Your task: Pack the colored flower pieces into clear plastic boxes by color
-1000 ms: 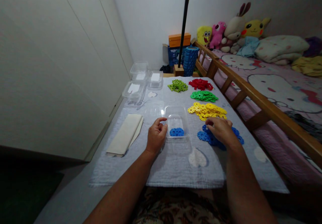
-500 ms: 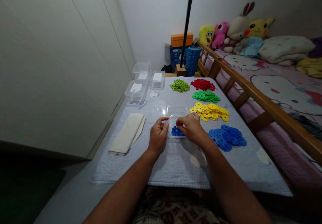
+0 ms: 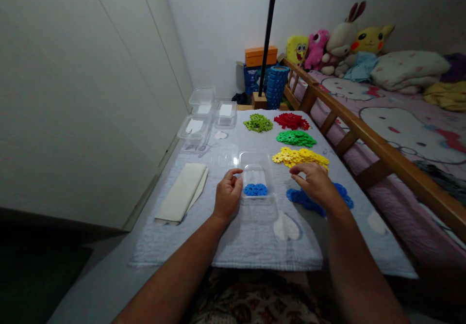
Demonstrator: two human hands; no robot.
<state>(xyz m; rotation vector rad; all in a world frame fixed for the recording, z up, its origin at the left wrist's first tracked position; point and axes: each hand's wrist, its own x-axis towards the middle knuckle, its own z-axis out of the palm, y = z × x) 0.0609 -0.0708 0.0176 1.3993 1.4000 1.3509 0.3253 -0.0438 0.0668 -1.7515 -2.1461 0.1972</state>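
A clear plastic container [image 3: 271, 169] stands in the middle of the table, with blue flower-shaped plastic discs [image 3: 256, 189] lying at its near end. My left hand [image 3: 229, 194] grips the container's left wall between thumb and curled fingers. To the right, my right hand [image 3: 312, 181] hovers over a pile of blue discs [image 3: 344, 199] and hides part of it. Its thumb and forefinger are apart, and I see nothing between them. Just beyond that hand is a pile of yellow discs [image 3: 300, 156].
Farther back lie green discs [image 3: 296, 138], red discs [image 3: 291, 121] and lime-green discs [image 3: 258, 122]. Lidded clear boxes [image 3: 192, 129] stand at back left, near a folded cream cloth [image 3: 182, 193]. A wooden bed rail [image 3: 367, 139] runs along the right side.
My right hand has left the container and moved right, over the blue pile. More blue disc surface shows inside the container. My left hand stays at its wall.
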